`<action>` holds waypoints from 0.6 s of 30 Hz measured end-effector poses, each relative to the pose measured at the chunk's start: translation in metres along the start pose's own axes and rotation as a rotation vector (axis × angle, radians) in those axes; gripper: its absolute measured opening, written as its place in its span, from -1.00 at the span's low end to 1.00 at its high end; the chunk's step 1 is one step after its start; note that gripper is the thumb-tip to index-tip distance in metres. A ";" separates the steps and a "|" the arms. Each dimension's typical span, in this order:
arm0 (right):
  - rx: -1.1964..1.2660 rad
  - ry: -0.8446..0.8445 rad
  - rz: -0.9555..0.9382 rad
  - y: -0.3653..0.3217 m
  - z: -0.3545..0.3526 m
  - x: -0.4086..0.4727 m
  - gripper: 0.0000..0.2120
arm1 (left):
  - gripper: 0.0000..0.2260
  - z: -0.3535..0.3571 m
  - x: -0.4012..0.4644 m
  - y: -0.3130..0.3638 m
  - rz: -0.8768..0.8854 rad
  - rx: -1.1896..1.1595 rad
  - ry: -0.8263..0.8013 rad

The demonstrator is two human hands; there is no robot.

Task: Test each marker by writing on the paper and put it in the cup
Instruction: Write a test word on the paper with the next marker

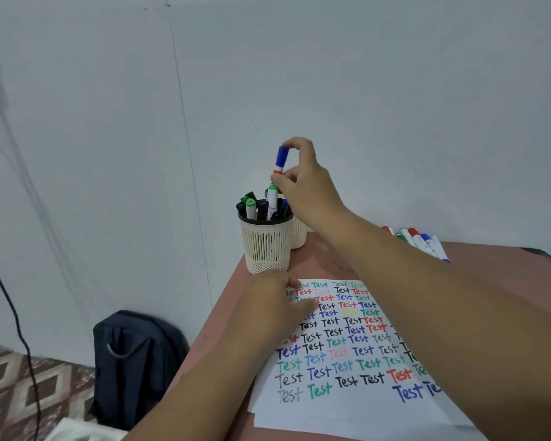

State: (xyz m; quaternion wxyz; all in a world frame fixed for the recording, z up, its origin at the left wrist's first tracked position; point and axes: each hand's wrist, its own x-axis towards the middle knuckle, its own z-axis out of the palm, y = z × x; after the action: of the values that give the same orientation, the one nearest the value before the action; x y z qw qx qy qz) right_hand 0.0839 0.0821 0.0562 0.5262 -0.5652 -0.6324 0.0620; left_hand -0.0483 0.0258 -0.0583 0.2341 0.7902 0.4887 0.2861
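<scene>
My right hand pinches blue marker upright, frame centre, directly above cup; left hand spread flat, pressing paper.

Right hand is raised, arm outstretched, fingers curled in a pinching grip; left hand rests flat.

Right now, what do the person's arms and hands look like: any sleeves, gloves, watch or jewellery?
Both forearms are bare as far as the frame shows, with no sleeve edge in view. The left hand and the right hand are ungloved. No watch, bracelet or ring shows on the visible sides of the wrists and fingers. No cables or markings are on either arm.
</scene>
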 end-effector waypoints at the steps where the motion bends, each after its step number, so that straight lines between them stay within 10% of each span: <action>1: -0.024 -0.024 0.011 0.000 0.000 -0.001 -0.70 | -0.61 0.000 0.000 0.000 -0.001 -0.003 -0.003; 12: -0.219 -0.120 -0.074 0.019 -0.032 -0.012 -0.68 | -0.64 0.000 0.000 0.001 0.020 0.032 -0.007; 18: -0.766 -0.583 0.125 0.055 -0.075 -0.026 -0.60 | -0.66 -0.002 -0.002 0.004 0.007 0.045 -0.022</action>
State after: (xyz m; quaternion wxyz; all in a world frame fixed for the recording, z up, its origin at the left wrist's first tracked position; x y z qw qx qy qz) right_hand 0.1700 0.0425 0.0371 0.0764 -0.7142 -0.6956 0.0119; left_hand -0.0479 0.0226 -0.0544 0.2207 0.8001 0.4896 0.2672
